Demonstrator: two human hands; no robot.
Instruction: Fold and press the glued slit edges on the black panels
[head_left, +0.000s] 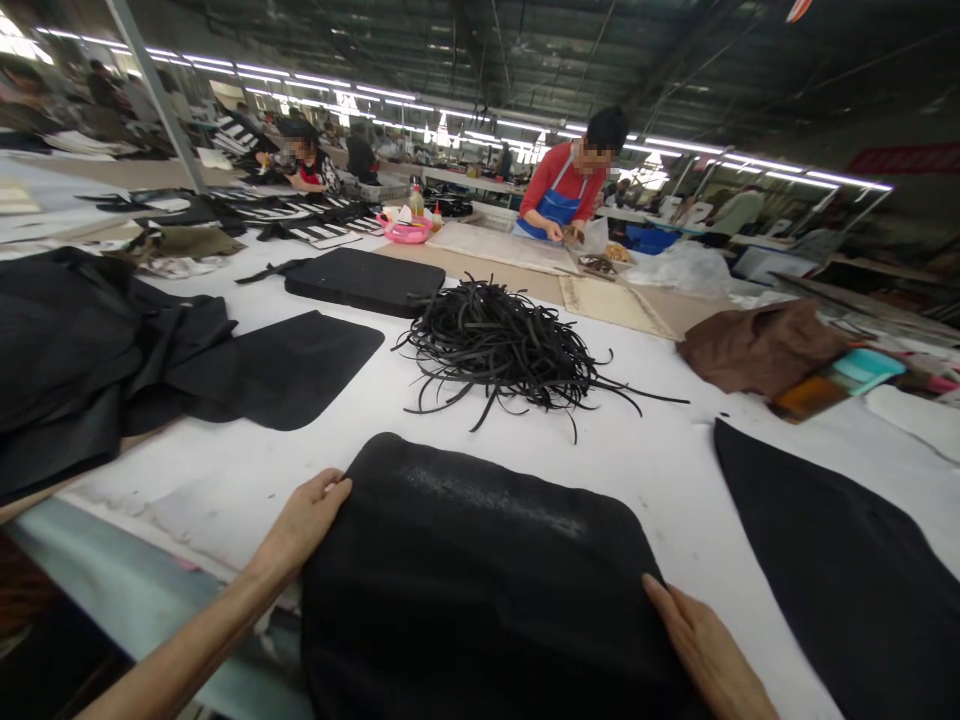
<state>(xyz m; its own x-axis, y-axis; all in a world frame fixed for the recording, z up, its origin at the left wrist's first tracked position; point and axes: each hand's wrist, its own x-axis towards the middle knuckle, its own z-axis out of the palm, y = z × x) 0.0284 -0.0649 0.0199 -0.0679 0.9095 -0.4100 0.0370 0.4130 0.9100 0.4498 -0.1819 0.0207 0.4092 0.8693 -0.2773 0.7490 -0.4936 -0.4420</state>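
A large black fabric panel (480, 580) with rounded corners lies in front of me at the table's near edge, a whitish streak of marks along its far side. My left hand (319, 510) grips its left edge close to the far corner, fingers curled. On the opposite side my right hand (697, 635) holds the right edge, thumb on top and the other fingers mostly hidden. Just beyond the panel sits a tangled heap of thin black strips (502, 345). Behind that heap, to the left, is a neat stack of black pieces (364, 280).
Black cloth (82, 350) is piled at the left, and another black piece (840, 560) lies at the right on the white table (660, 470). Brown fabric (765, 345) and a pink basket (407, 230) stand farther back. Across the table a person in a blue apron (559, 205) handles something small.
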